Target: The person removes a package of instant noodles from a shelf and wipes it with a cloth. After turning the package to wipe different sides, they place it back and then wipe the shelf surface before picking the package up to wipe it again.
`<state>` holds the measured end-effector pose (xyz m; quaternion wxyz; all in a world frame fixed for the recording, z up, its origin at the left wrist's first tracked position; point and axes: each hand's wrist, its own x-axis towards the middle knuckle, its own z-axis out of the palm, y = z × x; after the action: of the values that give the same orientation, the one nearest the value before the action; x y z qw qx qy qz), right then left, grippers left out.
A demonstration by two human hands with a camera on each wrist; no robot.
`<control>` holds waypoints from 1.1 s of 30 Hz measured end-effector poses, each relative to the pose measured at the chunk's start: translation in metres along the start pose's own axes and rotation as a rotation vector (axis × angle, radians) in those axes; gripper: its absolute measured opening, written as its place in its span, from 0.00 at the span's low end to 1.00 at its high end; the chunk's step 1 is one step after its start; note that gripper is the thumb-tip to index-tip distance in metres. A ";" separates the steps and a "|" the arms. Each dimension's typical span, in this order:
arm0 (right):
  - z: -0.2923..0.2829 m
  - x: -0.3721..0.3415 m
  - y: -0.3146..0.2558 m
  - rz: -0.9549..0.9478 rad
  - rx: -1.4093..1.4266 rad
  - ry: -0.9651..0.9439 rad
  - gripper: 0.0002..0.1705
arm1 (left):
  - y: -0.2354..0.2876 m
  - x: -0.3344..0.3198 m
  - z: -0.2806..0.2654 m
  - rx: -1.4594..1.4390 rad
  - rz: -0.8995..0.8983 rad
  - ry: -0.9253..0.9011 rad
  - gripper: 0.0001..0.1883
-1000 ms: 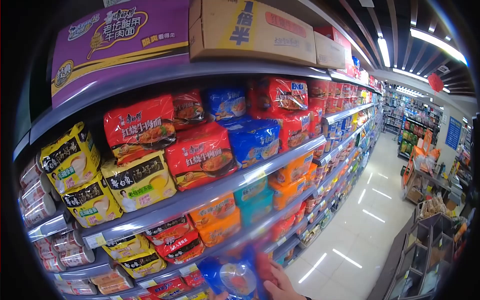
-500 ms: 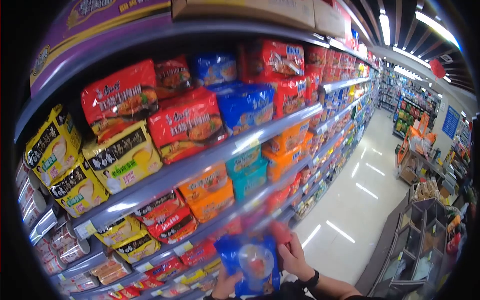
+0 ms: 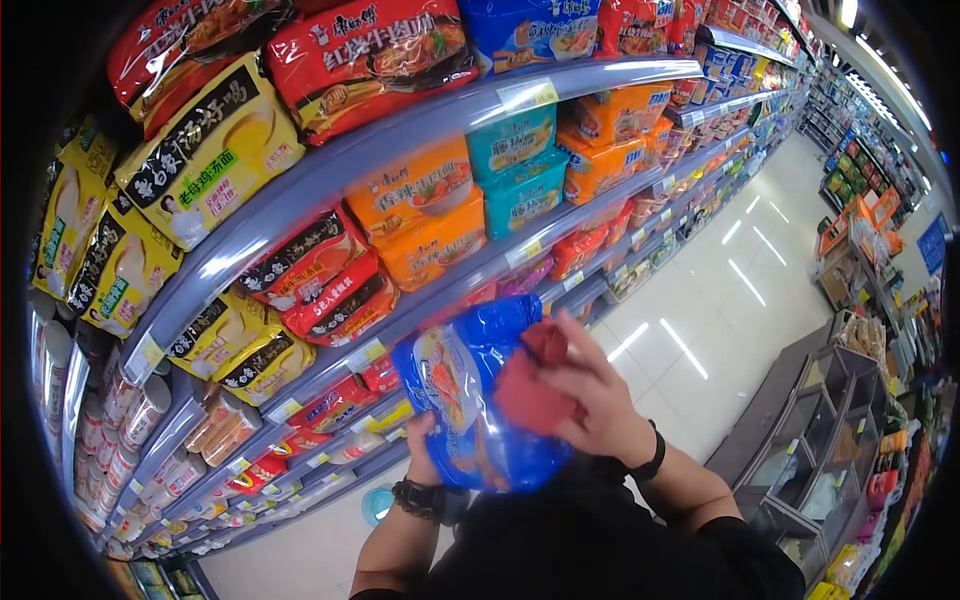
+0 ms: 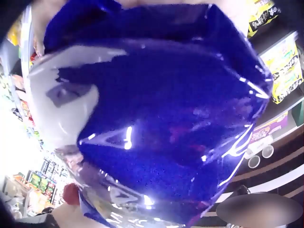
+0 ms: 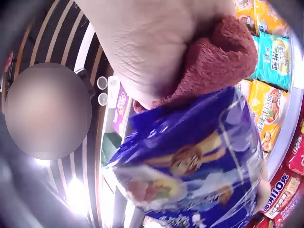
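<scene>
A shiny blue multipack of instant noodles [image 3: 465, 385], with a food picture on its front, is held up before the shelves, tilted. My left hand [image 3: 422, 452] grips it by its left edge, most of the fingers hidden behind it. In my right hand [image 3: 600, 405] is a dark red cloth [image 3: 535, 392], which overlaps the right part of the pack's front. The right wrist view shows the fuzzy cloth [image 5: 218, 61] bunched under the hand, right at the pack's edge. Blue wrapper [image 4: 166, 109] fills most of the left wrist view.
Noodle shelves run along the left, with yellow packs [image 3: 215, 150], red packs [image 3: 370, 60], orange packs [image 3: 420, 215] and teal packs [image 3: 520, 185]. Rolled goods [image 3: 110, 430] stand lower left. Across the tiled aisle [image 3: 700, 300] is a divided display bin [image 3: 830, 430]. A teal round thing [image 3: 377, 505] lies low by the shelf.
The head view has tilted down, so shelves sit higher and the arms show more. The pack has turned, its picture now to the left, and the right hand has brought the cloth over its front.
</scene>
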<state>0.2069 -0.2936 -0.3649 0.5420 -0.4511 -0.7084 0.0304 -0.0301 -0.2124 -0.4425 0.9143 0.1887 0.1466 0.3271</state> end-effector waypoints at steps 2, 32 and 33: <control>-0.001 0.000 0.006 0.127 -0.094 0.078 0.38 | -0.002 -0.003 -0.010 0.039 -0.011 0.008 0.42; -0.006 0.001 -0.032 0.058 -0.058 -0.445 0.40 | -0.009 -0.016 -0.018 0.017 0.089 0.138 0.40; -0.005 -0.002 -0.027 0.040 -0.041 -0.418 0.40 | -0.008 -0.016 -0.019 0.051 0.081 0.117 0.40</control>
<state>0.1949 -0.3134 -0.3499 0.3731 -0.4600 -0.7968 0.1196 -0.0449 -0.2238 -0.4603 0.8850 0.1984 0.2005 0.3703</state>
